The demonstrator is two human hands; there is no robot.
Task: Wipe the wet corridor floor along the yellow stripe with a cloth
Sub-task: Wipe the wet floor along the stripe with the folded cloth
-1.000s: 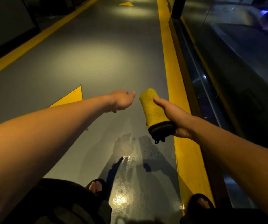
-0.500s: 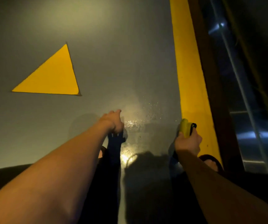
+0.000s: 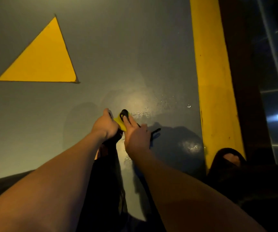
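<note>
A yellow cloth (image 3: pixel 120 123) with a black edge is held low over the grey corridor floor, between my two hands. My left hand (image 3: pixel 105 125) grips its left side with curled fingers. My right hand (image 3: pixel 135 133) holds its right side, fingers laid over the top. A wet patch (image 3: pixel 141 108) with shining droplets lies on the floor just beyond the cloth. The broad yellow stripe (image 3: pixel 212 77) runs up the floor at the right, well clear of both hands.
A yellow painted triangle (image 3: pixel 42 59) marks the floor at the upper left. A dark kerb and a glass panel (image 3: pixel 275 91) border the stripe on the right. My sandalled right foot (image 3: pixel 228 159) stands on the stripe's near end; another puddle (image 3: pixel 191 146) glints beside it.
My right hand has carried the cloth leftwards from beside the stripe to the middle. My left hand has closed on its other side. The view has tilted further down to the floor.
</note>
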